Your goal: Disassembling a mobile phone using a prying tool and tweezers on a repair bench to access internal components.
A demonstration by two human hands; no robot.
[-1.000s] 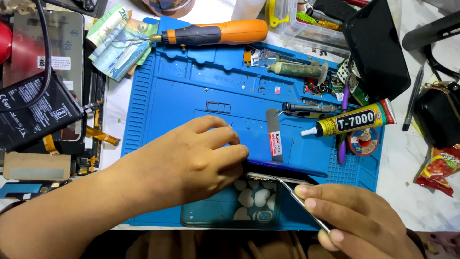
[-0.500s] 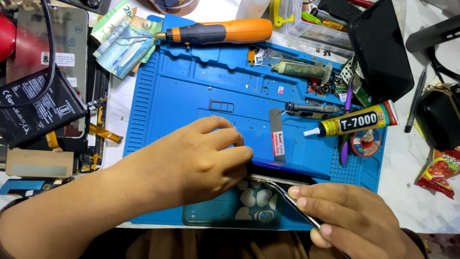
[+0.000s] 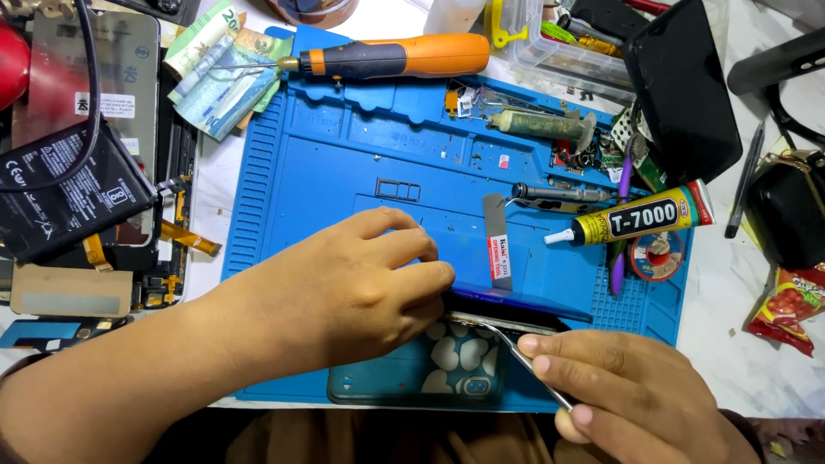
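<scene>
A phone [image 3: 507, 320] lies at the near edge of the blue work mat [image 3: 344, 163], its dark edge showing between the two hands, beside a teal case with white hearts [image 3: 447, 365]. The left hand [image 3: 344, 292] is curled over the phone, fingers pressing on it. The right hand [image 3: 619, 395] pinches thin metal tweezers [image 3: 524, 361], whose tip meets the phone's edge. Just beyond the phone a flat metal pry tool [image 3: 498, 241] lies on the mat; a yellow glue tube [image 3: 640, 219] lies toward the mat's right edge. An orange screwdriver [image 3: 395, 58] rests along the far edge, banknotes [image 3: 219, 73] at the far left corner, and a black battery [image 3: 64, 198] left of the mat.
</scene>
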